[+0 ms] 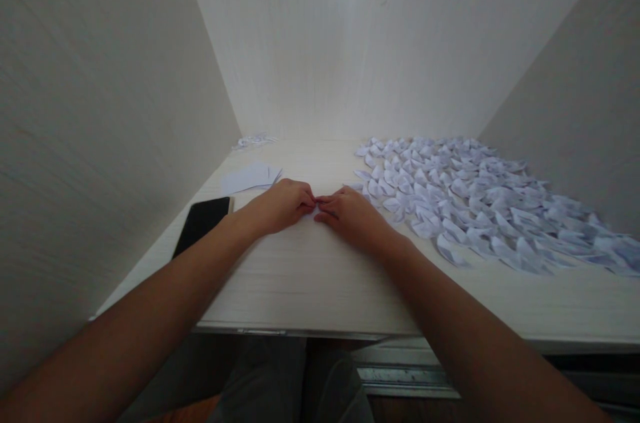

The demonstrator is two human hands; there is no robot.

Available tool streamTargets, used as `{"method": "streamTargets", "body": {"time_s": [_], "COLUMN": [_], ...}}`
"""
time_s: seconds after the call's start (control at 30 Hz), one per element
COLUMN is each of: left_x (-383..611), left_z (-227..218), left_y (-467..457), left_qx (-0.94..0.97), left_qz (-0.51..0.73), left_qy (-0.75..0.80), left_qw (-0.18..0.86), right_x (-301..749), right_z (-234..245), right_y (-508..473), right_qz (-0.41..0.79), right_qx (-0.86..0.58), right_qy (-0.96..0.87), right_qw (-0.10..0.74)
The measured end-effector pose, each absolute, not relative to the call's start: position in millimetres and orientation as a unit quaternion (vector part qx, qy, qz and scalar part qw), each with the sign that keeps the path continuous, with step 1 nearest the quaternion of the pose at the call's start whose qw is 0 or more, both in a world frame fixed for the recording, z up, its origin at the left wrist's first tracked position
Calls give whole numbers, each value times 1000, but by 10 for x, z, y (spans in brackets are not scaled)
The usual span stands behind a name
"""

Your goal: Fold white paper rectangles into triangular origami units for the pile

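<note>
My left hand (293, 202) and my right hand (347, 211) meet over the middle of the white tabletop (310, 283). Both sets of fingers are closed in a pinch around a small piece of white paper (316, 210). Most of that paper is hidden by the fingers, so its shape cannot be made out. Close by my right hand, many folded white paper boats (425, 226) spread over the right side. A short stack of flat white paper sheets (247, 178) lies just beyond my left wrist.
A black phone (203, 220) lies at the left, partly behind my left forearm. Small white paper scraps (254, 140) sit in the far left corner. Pale walls (345, 43) enclose the table at the back and both sides. An open drawer rail (405, 375) shows below the front edge.
</note>
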State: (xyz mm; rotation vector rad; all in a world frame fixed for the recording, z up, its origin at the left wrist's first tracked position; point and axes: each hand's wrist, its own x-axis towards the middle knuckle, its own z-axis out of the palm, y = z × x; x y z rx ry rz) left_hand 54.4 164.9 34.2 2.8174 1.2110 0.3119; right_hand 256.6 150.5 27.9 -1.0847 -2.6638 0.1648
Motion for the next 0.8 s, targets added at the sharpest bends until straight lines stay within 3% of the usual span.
{"method": "streamTargets", "body": {"time_s": [0.37, 0.57, 0.8], "left_x": [594, 648, 590], "left_z": [391, 457, 398], "left_y": [1612, 1541, 1134], "left_qx": [909, 916, 889], "left_qz": [76, 55, 21], "left_qy": [410, 398, 449], "left_qw": [30, 5, -88], "right_x": [2544, 2530, 2495], "right_z": [295, 335, 348], "right_y": [1493, 1389, 1351], "right_qz": [55, -12, -34], "right_qx": [-405, -436, -431], "right_qy": [-908, -896, -900], "right_qw": [94, 79, 54]}}
